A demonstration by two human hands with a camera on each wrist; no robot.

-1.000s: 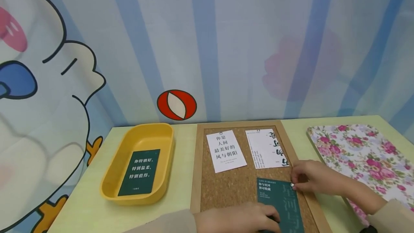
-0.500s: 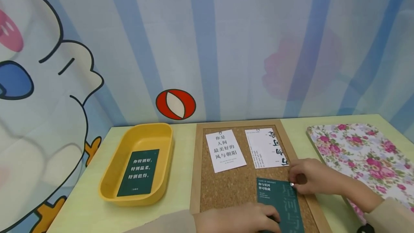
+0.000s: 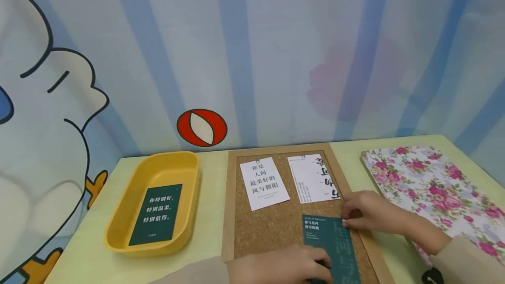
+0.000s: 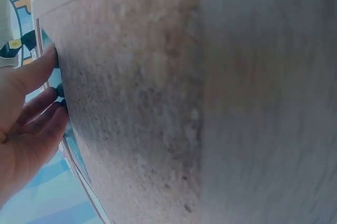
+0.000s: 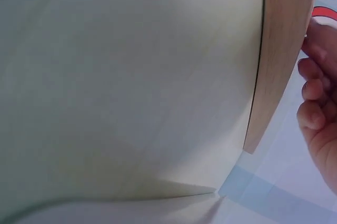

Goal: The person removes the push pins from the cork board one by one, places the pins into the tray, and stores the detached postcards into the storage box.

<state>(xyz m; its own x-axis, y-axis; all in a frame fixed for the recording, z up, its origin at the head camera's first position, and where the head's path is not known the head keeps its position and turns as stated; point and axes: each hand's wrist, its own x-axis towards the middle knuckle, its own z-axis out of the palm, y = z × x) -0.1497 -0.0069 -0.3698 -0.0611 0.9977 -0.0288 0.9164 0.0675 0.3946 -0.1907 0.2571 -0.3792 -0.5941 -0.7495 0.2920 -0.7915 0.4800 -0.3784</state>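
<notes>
In the head view a dark green card [image 3: 330,242] lies on the cork board [image 3: 268,231]. My left hand [image 3: 289,263] rests over the card's left side; in the left wrist view its fairly straight fingers [image 4: 45,111] and thumb touch the card. At the card's top right corner my right hand [image 3: 368,210] pinches a small pushpin [image 3: 344,222] between thumb and index finger, mostly hidden by the fingertips. The right wrist view shows its other fingers [image 5: 314,90] curled. Two white cards, one on the left [image 3: 264,183] and one on the right [image 3: 313,179], hang from pins higher on the board.
Left of the board stands a yellow tray [image 3: 114,227] with another green card [image 3: 155,214] in it. A floral-patterned board [image 3: 434,192] lies to the right on the pale table [image 3: 211,187]. Behind hangs a striped cloth backdrop [image 3: 276,56] with cartoon figures.
The head view has turned slightly right, so everything sits further left in it. Both hands keep their places on the card, and my right fingers still pinch the pushpin at its corner.
</notes>
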